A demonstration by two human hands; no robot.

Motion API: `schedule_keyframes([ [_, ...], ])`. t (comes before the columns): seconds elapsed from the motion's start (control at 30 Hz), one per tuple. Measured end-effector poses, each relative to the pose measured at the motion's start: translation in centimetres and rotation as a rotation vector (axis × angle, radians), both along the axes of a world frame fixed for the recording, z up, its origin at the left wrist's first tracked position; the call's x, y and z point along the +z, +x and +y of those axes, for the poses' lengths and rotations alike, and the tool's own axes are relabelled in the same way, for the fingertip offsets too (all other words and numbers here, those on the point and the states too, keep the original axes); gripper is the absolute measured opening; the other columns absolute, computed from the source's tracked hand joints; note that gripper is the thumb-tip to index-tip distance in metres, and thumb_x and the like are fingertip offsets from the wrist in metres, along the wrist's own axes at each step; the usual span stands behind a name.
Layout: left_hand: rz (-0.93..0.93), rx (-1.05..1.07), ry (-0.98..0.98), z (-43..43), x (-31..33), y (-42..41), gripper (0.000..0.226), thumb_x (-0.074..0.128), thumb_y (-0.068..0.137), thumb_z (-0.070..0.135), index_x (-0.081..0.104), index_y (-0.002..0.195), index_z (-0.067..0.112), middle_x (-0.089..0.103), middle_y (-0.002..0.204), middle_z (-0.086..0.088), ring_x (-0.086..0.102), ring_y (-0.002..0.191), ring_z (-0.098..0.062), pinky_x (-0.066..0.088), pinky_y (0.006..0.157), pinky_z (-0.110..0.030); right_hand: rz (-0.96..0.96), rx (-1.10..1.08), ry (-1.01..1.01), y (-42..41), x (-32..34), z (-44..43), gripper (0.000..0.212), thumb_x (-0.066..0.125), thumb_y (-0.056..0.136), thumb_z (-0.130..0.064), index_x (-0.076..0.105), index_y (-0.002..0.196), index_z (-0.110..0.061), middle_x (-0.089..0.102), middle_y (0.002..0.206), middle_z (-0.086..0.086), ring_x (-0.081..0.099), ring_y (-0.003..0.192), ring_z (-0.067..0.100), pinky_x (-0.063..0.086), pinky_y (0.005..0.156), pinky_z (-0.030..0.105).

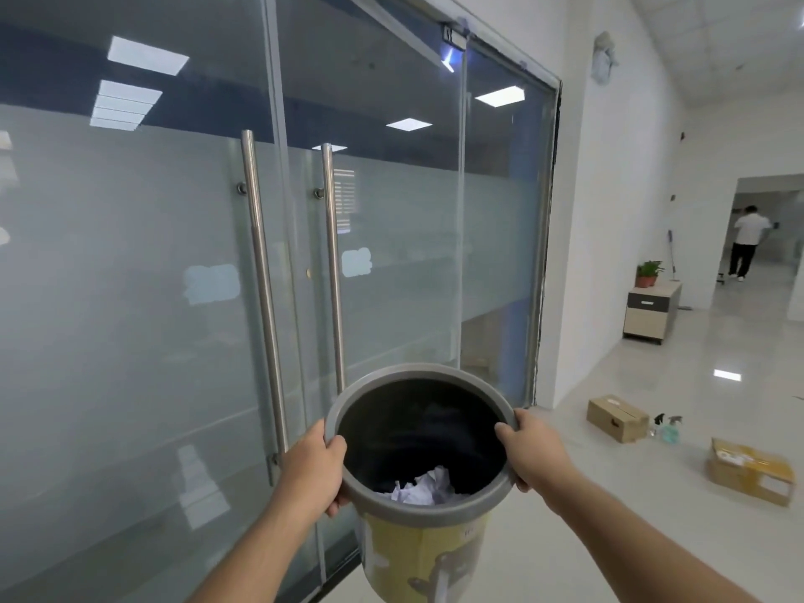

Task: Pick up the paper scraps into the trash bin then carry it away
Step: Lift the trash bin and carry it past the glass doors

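I hold a round trash bin [417, 372] up off the floor in front of me; it has a grey rim, a black inside and a yellow patterned outer wall. Crumpled white paper scraps [422, 487] lie at its bottom. My left hand [315, 465] grips the rim on the left side, thumb over the edge. My right hand [528, 448] grips the rim on the right side in the same way.
Frosted glass doors with two tall steel handles [333, 267] stand right ahead. To the right a white tiled corridor holds two cardboard boxes [618, 417], spray bottles [670, 428], a small cabinet with a plant [650, 311], and a person [746, 241] walking away at the far end.
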State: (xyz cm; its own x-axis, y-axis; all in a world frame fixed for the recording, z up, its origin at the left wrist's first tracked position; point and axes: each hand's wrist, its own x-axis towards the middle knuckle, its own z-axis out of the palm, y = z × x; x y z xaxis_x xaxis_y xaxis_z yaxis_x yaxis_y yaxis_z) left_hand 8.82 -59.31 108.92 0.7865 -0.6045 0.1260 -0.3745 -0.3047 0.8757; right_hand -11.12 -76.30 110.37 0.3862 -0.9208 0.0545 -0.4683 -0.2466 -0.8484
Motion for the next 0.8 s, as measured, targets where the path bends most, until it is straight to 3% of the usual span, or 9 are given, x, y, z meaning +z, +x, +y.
schedule_keyframes([
  [0.17,0.009,-0.019,-0.007,-5.4,0.1,5.3,0.030,0.041,0.102,0.027,0.052,0.128,0.019,0.066,0.072,-0.014,0.057,0.039,-0.015,0.044,0.034,-0.021,0.013,-0.021,0.008,4.7,0.4,-4.1,0.018,0.044,0.096,-0.022,0.056,0.106,-0.013,0.068,0.085,0.020,0.062,0.057,0.028,0.052,0.046,0.033],
  [0.33,0.012,-0.067,-0.012,-10.9,-0.3,8.7,0.032,0.041,0.101,0.028,0.049,0.131,0.023,0.068,0.073,-0.015,0.059,0.043,-0.015,0.045,0.035,-0.020,0.002,-0.075,0.000,7.2,-0.2,-8.8,0.020,0.044,0.096,-0.021,0.055,0.111,-0.014,0.066,0.087,0.019,0.060,0.055,0.027,0.047,0.042,0.029],
  [0.5,0.029,-0.073,-0.002,-16.2,-1.7,10.1,0.024,0.042,0.101,0.027,0.054,0.122,0.022,0.067,0.073,-0.015,0.059,0.043,-0.015,0.046,0.037,-0.020,0.031,-0.089,0.039,8.7,-1.4,-13.8,0.022,0.045,0.096,-0.022,0.056,0.112,-0.011,0.066,0.083,0.020,0.058,0.050,0.024,0.046,0.040,0.027],
  [0.8,0.054,-0.019,0.018,-24.7,-2.0,10.5,0.027,0.042,0.102,0.025,0.050,0.127,0.023,0.068,0.077,-0.016,0.061,0.043,-0.017,0.047,0.037,-0.022,0.047,-0.015,0.009,10.1,-1.3,-23.7,0.019,0.045,0.096,-0.023,0.056,0.107,-0.012,0.067,0.082,0.017,0.060,0.053,0.025,0.050,0.043,0.030],
])
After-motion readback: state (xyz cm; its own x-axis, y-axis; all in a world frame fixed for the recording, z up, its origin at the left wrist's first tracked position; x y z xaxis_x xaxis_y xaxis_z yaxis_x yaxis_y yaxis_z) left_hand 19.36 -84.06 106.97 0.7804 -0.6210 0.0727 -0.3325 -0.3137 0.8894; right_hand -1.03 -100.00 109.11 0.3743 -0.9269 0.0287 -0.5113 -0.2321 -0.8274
